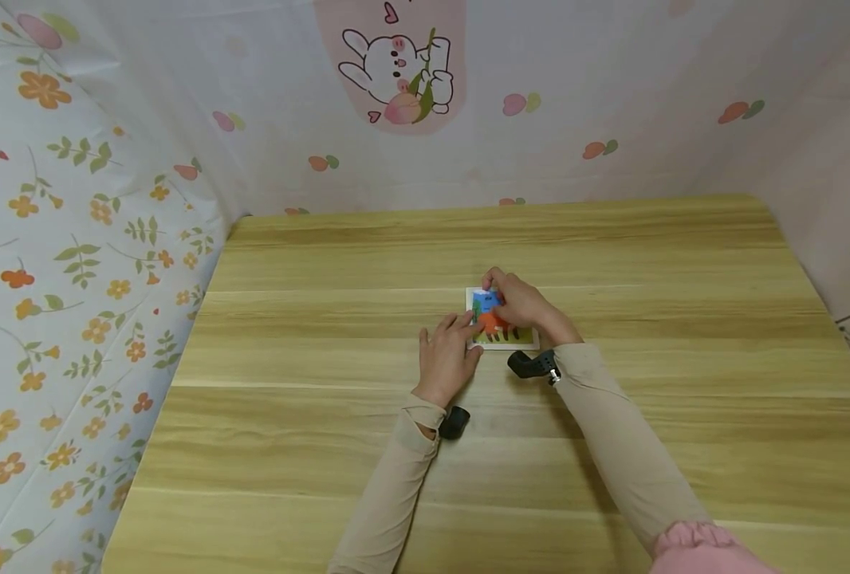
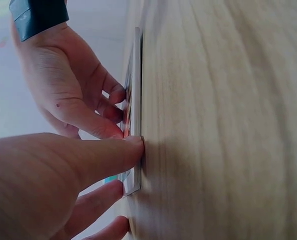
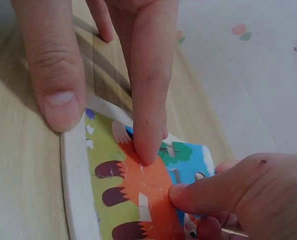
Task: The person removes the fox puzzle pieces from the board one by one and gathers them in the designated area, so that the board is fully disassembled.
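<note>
The puzzle [image 1: 497, 327] lies beneath your right hand [image 1: 524, 304], any pinch unclear. Your left hand [image 1: 445, 360], fingers spread, touches its left side.

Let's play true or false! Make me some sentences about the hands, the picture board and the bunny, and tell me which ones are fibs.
1. A flat, white-rimmed picture board lies on the light-brown, wood-grained table. True.

2. The person's bare left hand touches the board. True.

3. Only one hand touches the board. False: the person's bare right hand touches it too.

4. Nothing orange is printed on the board. False: it shows an orange, brown-footed animal.

5. A white cartoon bunny is printed on the pale hanging cloth behind the table. True.
</note>
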A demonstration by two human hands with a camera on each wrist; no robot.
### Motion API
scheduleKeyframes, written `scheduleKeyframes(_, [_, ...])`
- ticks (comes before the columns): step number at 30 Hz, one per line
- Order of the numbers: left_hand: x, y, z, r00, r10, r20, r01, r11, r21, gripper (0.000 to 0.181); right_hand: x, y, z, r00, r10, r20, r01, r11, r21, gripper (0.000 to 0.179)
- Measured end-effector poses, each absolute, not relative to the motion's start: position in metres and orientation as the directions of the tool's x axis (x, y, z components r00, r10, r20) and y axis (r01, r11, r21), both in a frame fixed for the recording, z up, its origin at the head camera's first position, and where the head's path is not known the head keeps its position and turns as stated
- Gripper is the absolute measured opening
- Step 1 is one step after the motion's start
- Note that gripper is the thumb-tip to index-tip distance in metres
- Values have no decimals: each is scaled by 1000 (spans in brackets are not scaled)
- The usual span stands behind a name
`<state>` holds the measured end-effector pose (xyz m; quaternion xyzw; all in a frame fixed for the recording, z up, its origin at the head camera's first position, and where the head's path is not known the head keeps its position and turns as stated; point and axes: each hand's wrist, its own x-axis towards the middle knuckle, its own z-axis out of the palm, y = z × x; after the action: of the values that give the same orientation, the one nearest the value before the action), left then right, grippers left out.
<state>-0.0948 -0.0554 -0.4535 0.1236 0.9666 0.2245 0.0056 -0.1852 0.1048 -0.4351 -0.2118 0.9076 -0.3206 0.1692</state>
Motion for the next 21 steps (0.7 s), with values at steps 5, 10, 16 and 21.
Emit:
scheduleKeyframes(5, [-95,-57,-452,-969,241,55,240,865,441,37,-181,101,-434,-868,-482,-122,-306,712,-632,31])
scheduleKeyframes(10, [-94,-58,-451,-972,227,66,232,860,454,36,-177,96,-433,-887,-456,-75,-325,730,-601,28])
scheduleKeyframes(16, [-94,-57,-453,-968,240,70,245,857,454,36,-175,96,-436,-905,-420,-67,-326,787,-523,31])
scheduleKeyframes(21, [-94,-56,-453,-967,244,78,253,858,447,36,-174,98,-438,-910,-415,-10,-356,791,-498,33])
